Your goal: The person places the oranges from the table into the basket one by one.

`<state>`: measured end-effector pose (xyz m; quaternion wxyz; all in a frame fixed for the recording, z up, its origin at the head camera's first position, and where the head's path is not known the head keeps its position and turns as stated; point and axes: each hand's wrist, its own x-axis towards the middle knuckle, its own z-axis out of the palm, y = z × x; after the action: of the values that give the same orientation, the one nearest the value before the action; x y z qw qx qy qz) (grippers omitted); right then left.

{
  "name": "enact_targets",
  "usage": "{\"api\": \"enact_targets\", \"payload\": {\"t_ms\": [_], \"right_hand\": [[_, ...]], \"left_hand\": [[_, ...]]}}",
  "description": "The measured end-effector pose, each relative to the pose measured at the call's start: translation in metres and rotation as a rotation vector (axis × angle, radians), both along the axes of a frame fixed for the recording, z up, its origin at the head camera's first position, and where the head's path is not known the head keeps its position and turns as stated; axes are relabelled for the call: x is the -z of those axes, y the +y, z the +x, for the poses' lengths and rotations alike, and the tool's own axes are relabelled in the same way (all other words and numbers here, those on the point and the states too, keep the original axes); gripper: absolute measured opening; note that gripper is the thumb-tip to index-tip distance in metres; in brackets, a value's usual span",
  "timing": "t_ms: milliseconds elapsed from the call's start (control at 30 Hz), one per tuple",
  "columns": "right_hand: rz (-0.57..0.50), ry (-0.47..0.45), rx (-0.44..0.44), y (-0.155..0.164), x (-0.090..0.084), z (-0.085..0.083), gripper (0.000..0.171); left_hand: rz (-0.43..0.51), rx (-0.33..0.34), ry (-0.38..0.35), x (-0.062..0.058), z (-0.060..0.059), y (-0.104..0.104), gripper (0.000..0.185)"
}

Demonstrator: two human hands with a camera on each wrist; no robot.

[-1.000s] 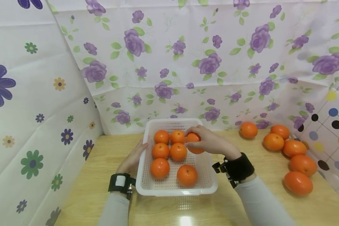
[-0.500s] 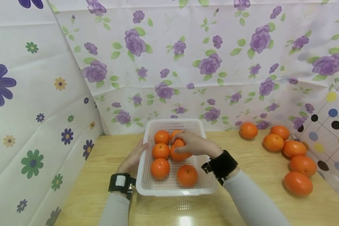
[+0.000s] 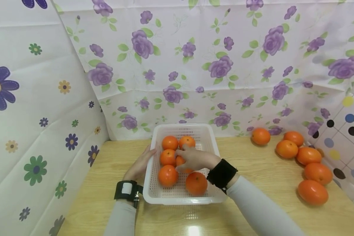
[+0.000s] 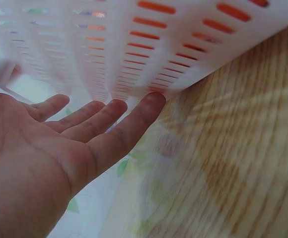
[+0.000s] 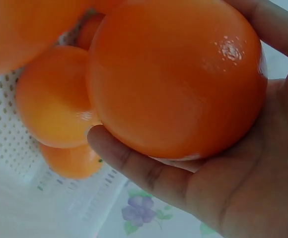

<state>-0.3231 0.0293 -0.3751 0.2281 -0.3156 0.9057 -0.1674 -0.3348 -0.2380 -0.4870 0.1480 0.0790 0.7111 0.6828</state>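
A white perforated plastic basket (image 3: 182, 200) stands on the wooden table with several oranges inside. Against its left side rests my left hand (image 3: 138, 166); in the left wrist view its straight fingers (image 4: 126, 131) meet the slotted basket wall (image 4: 149, 74). My right hand (image 3: 195, 159) reaches in over the middle and grips an orange (image 5: 179, 79), thumb and fingers spread around it. The hand hides much of that fruit in the head view. Around it lie a back orange (image 3: 187, 142), a front left orange (image 3: 168, 176) and a front right orange (image 3: 196, 184).
On the right of the table (image 3: 247, 183) several more oranges lie loose, among them a near orange (image 3: 312, 192) and a far orange (image 3: 260, 136). A flowered cloth (image 3: 177, 75) hangs behind the basket, with patterned sheets at both sides.
My right hand has moved left and nearer with the gripped orange, from the basket's right side to its middle. The left hand stays put at the basket wall.
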Motion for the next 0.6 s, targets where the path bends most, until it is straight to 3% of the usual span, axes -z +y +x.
{"api": "enact_targets", "payload": {"t_ms": [167,367,467,600], "right_hand": [[0.065,0.018,-0.020,-0.004,0.008,0.003,0.057],[0.147,0.078,-0.056,-0.008,0.016,0.006,0.035],[0.162,0.105,-0.072,-0.010,0.018,0.007,0.038],[0.184,0.134,-0.076,-0.011,0.020,0.008,0.055]], "left_hand": [[0.011,0.013,0.011,0.000,0.000,0.001,0.062],[0.019,0.019,0.016,0.001,-0.001,0.000,0.063],[0.009,0.013,0.013,0.002,-0.002,0.000,0.063],[-0.001,0.010,0.010,0.002,-0.002,0.000,0.062]]}}
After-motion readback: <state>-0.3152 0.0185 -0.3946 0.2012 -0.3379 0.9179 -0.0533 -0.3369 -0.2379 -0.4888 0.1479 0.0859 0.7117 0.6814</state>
